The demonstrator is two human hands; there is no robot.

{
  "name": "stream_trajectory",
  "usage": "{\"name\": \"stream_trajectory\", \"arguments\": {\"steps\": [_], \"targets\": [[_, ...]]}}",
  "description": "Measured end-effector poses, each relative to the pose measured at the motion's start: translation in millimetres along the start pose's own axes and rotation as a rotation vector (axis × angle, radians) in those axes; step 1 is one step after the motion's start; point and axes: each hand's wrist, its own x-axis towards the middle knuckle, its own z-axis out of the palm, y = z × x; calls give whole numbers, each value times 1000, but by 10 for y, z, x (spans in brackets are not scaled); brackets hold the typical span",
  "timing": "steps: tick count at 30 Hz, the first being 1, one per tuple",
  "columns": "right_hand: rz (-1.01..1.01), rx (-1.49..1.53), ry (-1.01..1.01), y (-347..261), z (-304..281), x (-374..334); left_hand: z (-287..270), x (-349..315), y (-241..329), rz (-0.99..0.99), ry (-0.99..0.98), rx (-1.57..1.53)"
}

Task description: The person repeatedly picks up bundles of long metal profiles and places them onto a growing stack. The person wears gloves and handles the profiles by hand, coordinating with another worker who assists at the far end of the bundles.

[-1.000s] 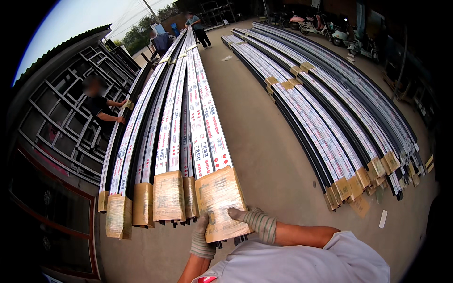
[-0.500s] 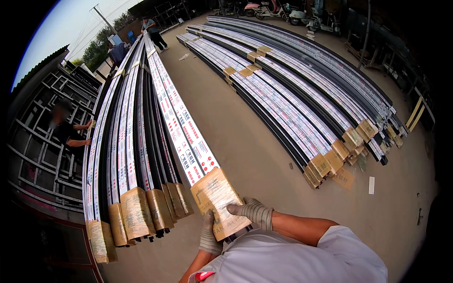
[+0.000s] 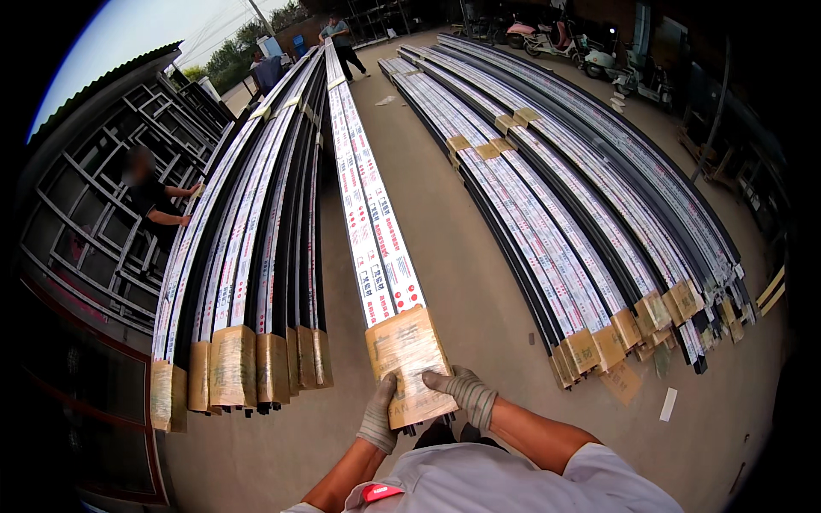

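Note:
A long bundle of metal profiles (image 3: 374, 227), wrapped in white printed film, runs away from me. Its near end is covered with brown cardboard (image 3: 406, 350) and clear wrap. My left hand (image 3: 379, 416), in a grey glove, grips the left side of this end. Across its right side lies my gloved right hand (image 3: 466, 395), thumb on top and fingers out of sight below. Dark profile ends poke out under the cardboard. At the bundle's far end, a person (image 3: 340, 43) in dark trousers has hands on it.
To the left lies a stack of similar bundles (image 3: 231, 299), with another person (image 3: 158, 201) touching its far side. Welded metal frames (image 3: 94, 231) stand behind. More bundles (image 3: 547, 256) lie at right. Scooters (image 3: 547, 38) are parked at the back. A white strip (image 3: 668, 404) lies on the floor.
The bundle in my hands has moved right, away from the left stack, leaving a wider gap. The far person has also shifted right in view. My grip looks the same.

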Motion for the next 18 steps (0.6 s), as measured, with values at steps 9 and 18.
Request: {"name": "stream_trajectory", "arguments": {"steps": [9,18], "targets": [[34,90,128,174,-926,184,71,738,-723,-127,-24,119],[-30,215,126,284,-2520,264,1077,1284,-1667,-270,-99,225]]}}
